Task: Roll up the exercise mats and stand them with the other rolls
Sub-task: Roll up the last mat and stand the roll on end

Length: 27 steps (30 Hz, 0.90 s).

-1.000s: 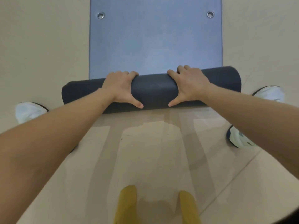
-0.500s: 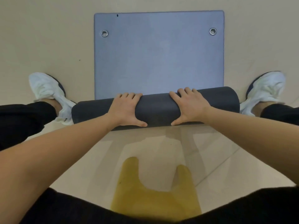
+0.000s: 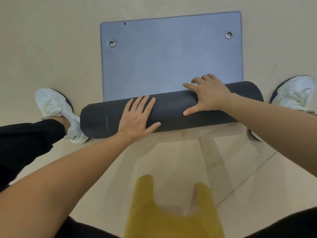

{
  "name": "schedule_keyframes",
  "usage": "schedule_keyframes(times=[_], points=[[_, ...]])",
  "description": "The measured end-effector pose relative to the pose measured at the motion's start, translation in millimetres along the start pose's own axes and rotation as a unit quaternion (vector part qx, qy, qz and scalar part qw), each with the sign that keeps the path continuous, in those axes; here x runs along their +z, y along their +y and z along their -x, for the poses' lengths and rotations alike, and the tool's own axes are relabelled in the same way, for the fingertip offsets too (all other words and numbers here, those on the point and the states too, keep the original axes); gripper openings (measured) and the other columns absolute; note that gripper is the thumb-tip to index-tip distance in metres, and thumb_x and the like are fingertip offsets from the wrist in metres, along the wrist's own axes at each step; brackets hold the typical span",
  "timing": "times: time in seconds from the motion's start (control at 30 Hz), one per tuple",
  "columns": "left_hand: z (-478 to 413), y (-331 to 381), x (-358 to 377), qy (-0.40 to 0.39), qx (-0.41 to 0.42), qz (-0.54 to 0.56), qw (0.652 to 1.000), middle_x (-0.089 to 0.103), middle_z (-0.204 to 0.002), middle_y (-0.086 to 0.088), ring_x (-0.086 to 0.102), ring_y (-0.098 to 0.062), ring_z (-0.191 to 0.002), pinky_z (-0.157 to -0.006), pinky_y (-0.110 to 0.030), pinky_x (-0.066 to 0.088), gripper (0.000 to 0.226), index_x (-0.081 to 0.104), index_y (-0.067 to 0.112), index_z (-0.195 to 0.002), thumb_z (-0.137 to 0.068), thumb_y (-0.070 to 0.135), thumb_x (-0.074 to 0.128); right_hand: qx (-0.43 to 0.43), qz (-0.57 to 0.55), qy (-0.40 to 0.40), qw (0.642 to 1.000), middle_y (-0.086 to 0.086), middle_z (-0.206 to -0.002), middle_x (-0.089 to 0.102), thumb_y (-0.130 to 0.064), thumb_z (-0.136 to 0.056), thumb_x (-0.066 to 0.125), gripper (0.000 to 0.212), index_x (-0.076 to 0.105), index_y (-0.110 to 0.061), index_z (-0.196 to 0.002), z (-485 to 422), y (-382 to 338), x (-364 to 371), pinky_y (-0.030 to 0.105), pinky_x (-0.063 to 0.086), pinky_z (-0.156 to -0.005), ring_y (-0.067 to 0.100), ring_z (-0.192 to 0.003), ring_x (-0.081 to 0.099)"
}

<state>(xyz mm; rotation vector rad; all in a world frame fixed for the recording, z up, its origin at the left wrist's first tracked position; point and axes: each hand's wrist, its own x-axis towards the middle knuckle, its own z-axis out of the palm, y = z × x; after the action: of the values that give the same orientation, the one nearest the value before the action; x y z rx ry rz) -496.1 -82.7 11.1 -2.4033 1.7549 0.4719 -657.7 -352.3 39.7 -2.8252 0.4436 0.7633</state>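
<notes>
A: Where is the exercise mat [image 3: 171, 62]?

B: On the floor [image 3: 42, 48]. Its near part is wound into a dark roll [image 3: 171, 109] that lies crosswise under both hands. The flat, blue-grey part stretches away beyond the fingertips.

A: How does the left hand [image 3: 137, 117] lie?

B: Flat on top of the roll, palm down. The fingers are straight and close together, and the thumb is stretched out toward the right hand.

A: And the right hand [image 3: 209, 95]?

B: Fanned out. The fingers are apart and bent over the roll's far side, reaching above the flat sheet, with the thumb on the roll's near face. I cannot tell whether the fingertips touch the sheet.

A: Anything on the flat part?

B: A metal eyelet [image 3: 111, 43] sits well beyond the left hand, and a second eyelet [image 3: 229, 34] well beyond the right hand. Both are near the mat's far corners.

A: What lies outside the hands?

B: A white shoe [image 3: 56, 107] sits just beside the roll's end outward of the left hand, with a black trouser leg [image 3: 25, 134] above it. Another white shoe [image 3: 295, 93] sits outward of the right hand, past the roll's other end. Nearer than both wrists, a yellow shape [image 3: 171, 212] sits at the bottom edge, blurred.
</notes>
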Motion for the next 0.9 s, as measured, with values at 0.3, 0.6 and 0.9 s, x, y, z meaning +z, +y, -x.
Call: schedule_keyframes(times=[0.3, 0.6, 0.9], points=[[-66.3, -40.9, -30.1, -0.045, -0.006, 0.110, 0.993, 0.054, -0.151, 0.000, 0.053, -0.026, -0.133, -0.110, -0.046, 0.039, 0.081, 0.036, 0.031, -0.156, -0.093, 0.080, 0.025, -0.032, 0.035, 0.219, 0.974, 0.021, -0.144, 0.055, -0.070, -0.098, 0.041, 0.081, 0.051, -0.005, -0.146, 10.8, -31.0, 46.4, 0.058, 0.030, -0.118, 0.043, -0.133, 0.049], [-81.7, -47.3, -43.7, 0.169, -0.011, 0.071, 0.983, 0.070, -0.132, -0.004, 0.064, -0.028, -0.116, -0.096, -0.043, 0.046, 0.054, 0.068, 0.016, -0.128, -0.097, 0.056, 0.051, -0.030, -0.003, 0.173, 0.984, 0.009, -0.127, 0.061, -0.076, -0.093, 0.028, 0.078, 0.053, -0.016, -0.136, -34.7, -5.9, 4.3, 0.047, 0.045, -0.099, 0.033, -0.111, 0.056], [-82.8, -23.8, -42.8, 0.061, -0.062, -0.016, 0.996, 0.031, -0.167, -0.008, 0.029, -0.032, -0.153, -0.127, -0.055, 0.019, 0.104, 0.025, 0.022, -0.161, -0.080, 0.085, 0.044, 0.018, 0.014, 0.167, 0.986, 0.007, -0.119, 0.066, -0.085, -0.086, 0.014, 0.091, 0.062, -0.022, -0.133, -98.4, 27.2, -47.6, 0.044, 0.044, -0.095, 0.029, -0.109, 0.058]])
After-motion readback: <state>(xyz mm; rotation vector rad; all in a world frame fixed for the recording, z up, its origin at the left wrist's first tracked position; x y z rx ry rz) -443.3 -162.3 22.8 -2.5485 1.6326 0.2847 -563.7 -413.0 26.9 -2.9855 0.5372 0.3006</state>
